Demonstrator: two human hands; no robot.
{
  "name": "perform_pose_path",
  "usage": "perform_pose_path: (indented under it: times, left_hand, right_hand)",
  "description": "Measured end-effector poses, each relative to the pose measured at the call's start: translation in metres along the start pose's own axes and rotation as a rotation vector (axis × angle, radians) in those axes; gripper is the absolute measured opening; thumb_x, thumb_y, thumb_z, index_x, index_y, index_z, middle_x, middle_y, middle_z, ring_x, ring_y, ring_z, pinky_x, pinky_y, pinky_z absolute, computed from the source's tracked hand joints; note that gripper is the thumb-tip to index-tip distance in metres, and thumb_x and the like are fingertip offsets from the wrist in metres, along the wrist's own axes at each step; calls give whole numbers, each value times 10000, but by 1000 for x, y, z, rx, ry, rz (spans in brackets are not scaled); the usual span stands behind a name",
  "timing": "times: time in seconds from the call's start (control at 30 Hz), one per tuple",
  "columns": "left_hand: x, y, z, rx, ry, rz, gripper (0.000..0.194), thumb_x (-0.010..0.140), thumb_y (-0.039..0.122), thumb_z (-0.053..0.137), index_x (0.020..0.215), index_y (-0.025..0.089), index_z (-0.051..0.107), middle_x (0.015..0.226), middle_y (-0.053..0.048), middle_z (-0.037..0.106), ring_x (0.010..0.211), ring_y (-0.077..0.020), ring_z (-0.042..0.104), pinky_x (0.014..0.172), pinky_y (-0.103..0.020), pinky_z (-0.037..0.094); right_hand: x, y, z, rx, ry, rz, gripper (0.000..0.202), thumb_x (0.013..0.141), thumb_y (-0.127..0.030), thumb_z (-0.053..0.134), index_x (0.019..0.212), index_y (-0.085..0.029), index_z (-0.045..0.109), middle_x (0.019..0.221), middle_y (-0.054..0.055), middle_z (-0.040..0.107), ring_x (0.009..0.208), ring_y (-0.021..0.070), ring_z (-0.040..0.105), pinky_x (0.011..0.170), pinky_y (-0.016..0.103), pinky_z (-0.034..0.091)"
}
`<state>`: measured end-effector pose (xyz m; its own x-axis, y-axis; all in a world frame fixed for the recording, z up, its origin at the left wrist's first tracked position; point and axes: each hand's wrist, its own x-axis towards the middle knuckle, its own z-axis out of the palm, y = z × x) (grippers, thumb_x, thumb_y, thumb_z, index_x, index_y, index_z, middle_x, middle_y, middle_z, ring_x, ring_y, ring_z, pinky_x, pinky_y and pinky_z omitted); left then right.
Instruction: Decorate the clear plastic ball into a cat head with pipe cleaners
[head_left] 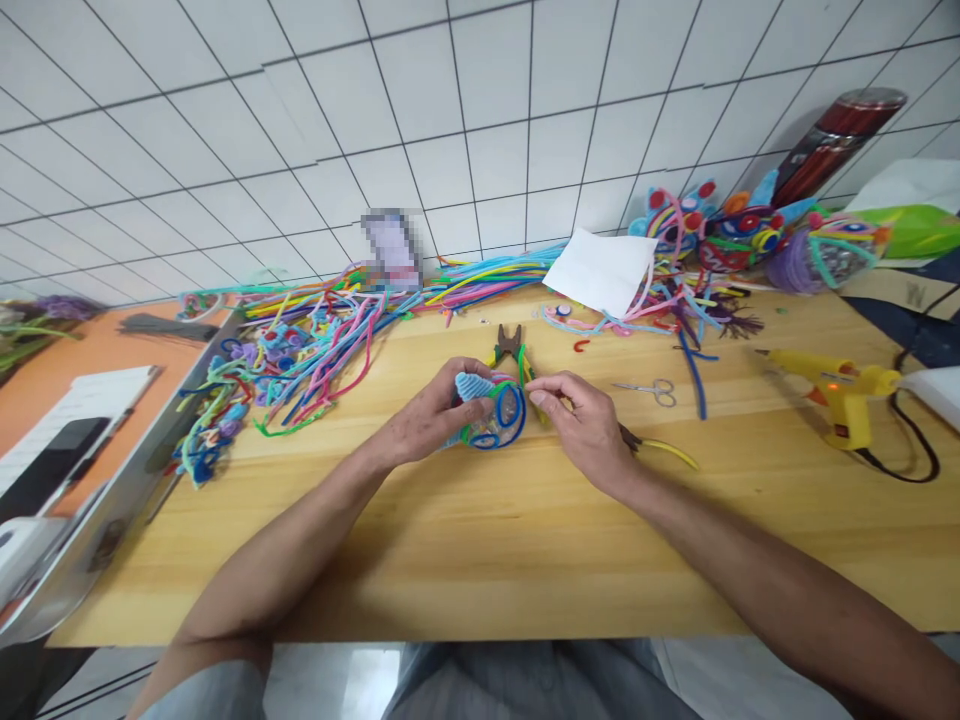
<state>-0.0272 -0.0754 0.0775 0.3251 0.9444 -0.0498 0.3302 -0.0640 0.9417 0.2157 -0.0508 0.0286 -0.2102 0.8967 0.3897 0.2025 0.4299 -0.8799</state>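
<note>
My left hand (441, 412) is closed around a small pipe-cleaner figure (501, 418) above the middle of the table. A light-blue coiled cone (474, 386) sticks up from it, and blue rings and green strands cover its front. Just right of the figure, my right hand (574, 412) has thumb and forefinger pinched together near the green strand; what lies between the fingertips is too small to make out. Behind both hands lie pliers (509, 342) with green-and-yellow handles, jaws pointing away. A second tool with a yellow handle (675, 452) is partly hidden beneath my right hand.
Small scissors (656, 390) and a yellow glue gun (836, 390) lie to the right. Pipe cleaners (352, 335) are heaped at the back left, near a propped phone (391, 250). White paper (600, 272), finished-looking figures (739, 235) and a red flask (840, 140) stand behind.
</note>
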Motion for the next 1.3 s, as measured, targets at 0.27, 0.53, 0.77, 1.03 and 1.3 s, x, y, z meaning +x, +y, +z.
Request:
perform_pose_path:
  times: [0.27,0.53,0.77,1.03,1.3]
  left_hand:
    - [-1,1,-1,13,-10,-15,473,1000,541,687,1329,229,550,1283,-70,703,1073,-218,654,926,-367,554]
    - [-2,2,-2,41,2,19,499,990,563,694,1339,228,572,1333,-86,713,1154,-249,672,964,-383,561]
    - [-2,3,-1,4,-8,0,509,975,569,708,1314,226,546,1245,-76,722,1038,-222,666,897,-362,558]
    - [-2,1,-1,50,10,7,504,987,562,694,1339,222,571,1242,-83,708,1118,-246,656,893,-362,556]
    - [-2,3,-2,39,-12,-5,514,974,564,704,1339,224,580,1256,-86,699,1073,-237,649,847,-346,554]
  right_hand:
    - [5,4,2,130,17,252,302,910,-504,746,793,-226,739,663,-21,653,631,152,538,587,285,429]
    - [3,8,4,162,7,154,211,942,-406,717,1029,-244,822,972,27,841,871,196,732,793,332,564]
    - [6,11,6,157,-18,161,196,925,-406,733,952,-223,799,865,14,807,782,175,701,736,312,545]
    - [11,12,12,202,-54,183,236,911,-451,749,979,-226,761,894,16,802,802,176,709,754,317,566]
    - [13,16,13,194,-57,185,276,902,-458,761,1054,-227,760,938,29,818,848,188,737,796,336,584]
